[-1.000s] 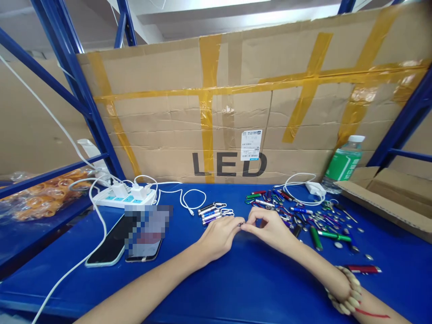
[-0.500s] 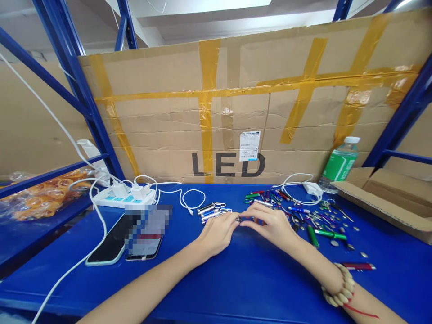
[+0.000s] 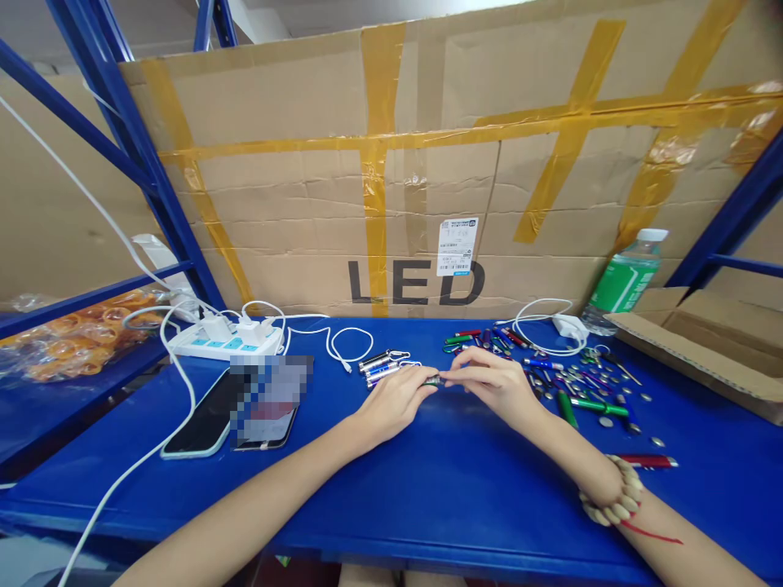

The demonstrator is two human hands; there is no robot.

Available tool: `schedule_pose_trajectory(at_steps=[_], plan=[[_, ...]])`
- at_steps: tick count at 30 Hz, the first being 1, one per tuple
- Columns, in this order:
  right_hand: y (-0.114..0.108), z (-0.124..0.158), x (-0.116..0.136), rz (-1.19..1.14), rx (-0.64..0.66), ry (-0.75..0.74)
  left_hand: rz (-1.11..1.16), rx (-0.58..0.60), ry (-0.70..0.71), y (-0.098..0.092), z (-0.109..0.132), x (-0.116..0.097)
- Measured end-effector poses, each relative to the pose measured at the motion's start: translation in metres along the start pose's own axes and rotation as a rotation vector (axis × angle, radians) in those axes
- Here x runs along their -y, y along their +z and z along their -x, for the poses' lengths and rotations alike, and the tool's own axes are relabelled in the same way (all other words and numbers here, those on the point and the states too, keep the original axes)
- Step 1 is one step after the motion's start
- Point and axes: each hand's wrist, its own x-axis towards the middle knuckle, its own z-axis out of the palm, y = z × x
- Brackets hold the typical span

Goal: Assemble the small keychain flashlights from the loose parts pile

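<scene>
My left hand (image 3: 397, 405) is closed around a small flashlight (image 3: 434, 380), mostly hidden by the fingers; only its metallic end shows. At that end my right hand (image 3: 498, 391) has thumb and index finger pinched together, with the other fingers curled above. What the right fingertips hold is too small to make out. Just beyond my left hand lie several mini flashlights (image 3: 380, 371) with carabiner clips, side by side. To the right of my right hand spreads a pile of coloured flashlight bodies (image 3: 544, 364), small round metal pieces (image 3: 606, 421) and clips.
On the left are a power strip (image 3: 201, 342) with white cables and two phones (image 3: 199, 420) (image 3: 275, 424). A bottle (image 3: 630, 281) and an open cardboard box (image 3: 691, 350) stand at the right. A large cardboard sheet (image 3: 294, 220) closes off the back. One red flashlight (image 3: 645, 461) lies near my right wrist.
The view has tipped down, showing the table's front edge. My right fingertips have shifted against the flashlight's end, and more of that end shows. My left hand keeps its grip.
</scene>
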Motion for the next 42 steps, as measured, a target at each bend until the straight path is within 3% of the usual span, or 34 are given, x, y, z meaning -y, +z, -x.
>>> schedule_pose_trajectory(at_steps=[7,12,17,28,34,42], plan=[[0.005,0.003,-0.004,-0.206,0.01,0.032,0.011,0.05,0.028,-0.003,0.003,-0.002],[0.006,0.003,0.001,-0.213,0.016,0.08,-0.024,0.051,0.06,-0.002,0.004,-0.001],[0.009,0.002,0.004,-0.212,0.005,0.216,0.007,0.022,0.065,0.001,0.006,-0.002],[0.01,0.0,0.005,-0.204,0.144,0.425,-0.067,-0.041,0.102,0.005,0.006,0.003],[0.01,-0.003,0.006,-0.252,0.143,0.559,-0.057,-0.048,0.1,0.005,0.006,0.005],[0.007,-0.009,0.005,-0.568,0.169,0.719,0.098,-0.054,-0.053,0.006,0.003,-0.006]])
